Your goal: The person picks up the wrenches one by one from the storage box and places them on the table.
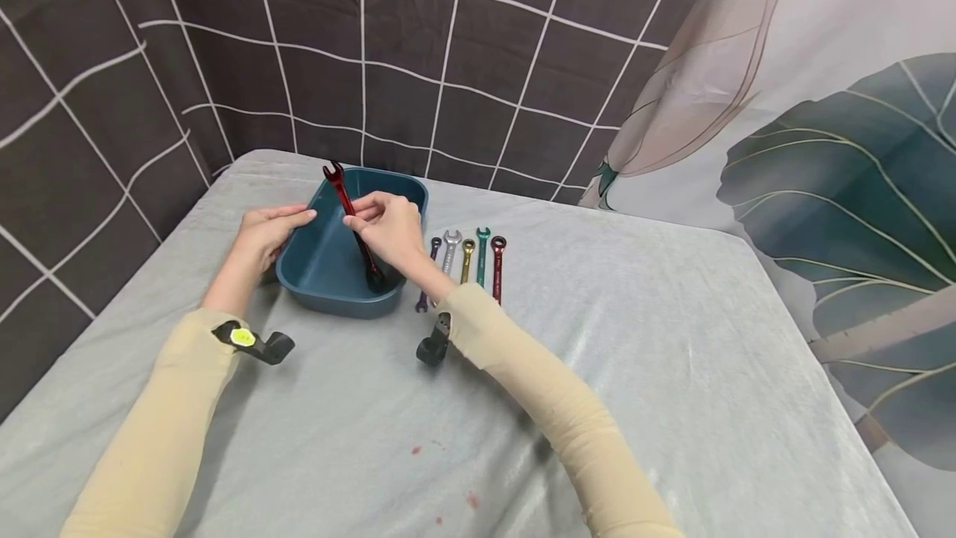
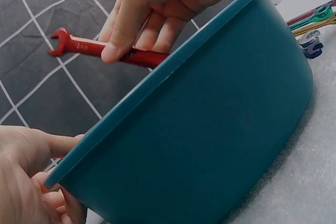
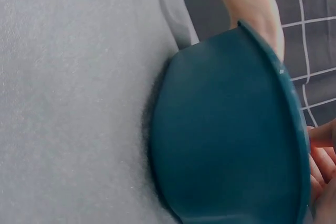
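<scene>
A red combination wrench [image 1: 348, 204] is pinched between the thumb and fingers of my right hand [image 1: 392, 229]. It stands tilted over a blue plastic tub [image 1: 329, 303], open end up and out, its darker lower end inside. Whether that end touches the floor of the tub I cannot tell. At the tub's left side, my left hand [image 1: 263, 237] grips the rim, thumb over the edge and fingers curled below it, as the left wrist view shows. The red wrench [image 2: 86, 46] also appears above the rim there. In the right wrist view the tub wall [image 3: 226, 124] hides the wrench.
Right of the tub, several wrenches lie in a row: a purple wrench [image 1: 436, 249], a silver wrench [image 1: 451, 249], a gold wrench [image 1: 467, 254], a green wrench [image 1: 481, 260] and another red wrench [image 1: 498, 268]. A grey cloth [image 1: 358, 438] covers the table; hanging fabric stands behind.
</scene>
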The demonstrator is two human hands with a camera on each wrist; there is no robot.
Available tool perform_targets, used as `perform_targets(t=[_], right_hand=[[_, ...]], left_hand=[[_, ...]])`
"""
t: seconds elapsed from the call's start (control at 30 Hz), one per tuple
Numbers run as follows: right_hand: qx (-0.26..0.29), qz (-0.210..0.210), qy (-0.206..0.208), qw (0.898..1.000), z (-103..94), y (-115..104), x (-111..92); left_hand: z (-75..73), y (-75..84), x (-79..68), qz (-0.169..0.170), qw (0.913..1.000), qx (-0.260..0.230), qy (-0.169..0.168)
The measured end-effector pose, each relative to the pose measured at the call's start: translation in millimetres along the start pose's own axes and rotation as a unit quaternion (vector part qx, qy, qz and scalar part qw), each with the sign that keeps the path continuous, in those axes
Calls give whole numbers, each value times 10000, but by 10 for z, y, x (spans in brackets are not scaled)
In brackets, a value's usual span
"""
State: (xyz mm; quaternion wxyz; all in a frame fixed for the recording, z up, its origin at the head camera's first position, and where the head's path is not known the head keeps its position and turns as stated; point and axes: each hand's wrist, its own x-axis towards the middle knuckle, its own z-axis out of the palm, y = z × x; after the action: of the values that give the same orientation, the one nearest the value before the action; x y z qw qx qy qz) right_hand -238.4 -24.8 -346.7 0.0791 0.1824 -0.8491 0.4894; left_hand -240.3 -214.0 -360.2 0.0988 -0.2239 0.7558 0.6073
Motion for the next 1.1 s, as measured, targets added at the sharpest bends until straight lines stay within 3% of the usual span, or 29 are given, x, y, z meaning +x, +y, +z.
perform_targets(t=[0.33,0.77,1.1], right_hand=[[413,-179,151,9989,-159,-57,-20],[979,145,606,9932,-360,-43,-45],[1490,280,608,9866,-577,-49,-92]], left_hand=[[8,-1,8,96,9998,-117,-88],[-9,-4,-2,87,9998,-134,-93],[-1,-11,1,76,9999,-113,-33]])
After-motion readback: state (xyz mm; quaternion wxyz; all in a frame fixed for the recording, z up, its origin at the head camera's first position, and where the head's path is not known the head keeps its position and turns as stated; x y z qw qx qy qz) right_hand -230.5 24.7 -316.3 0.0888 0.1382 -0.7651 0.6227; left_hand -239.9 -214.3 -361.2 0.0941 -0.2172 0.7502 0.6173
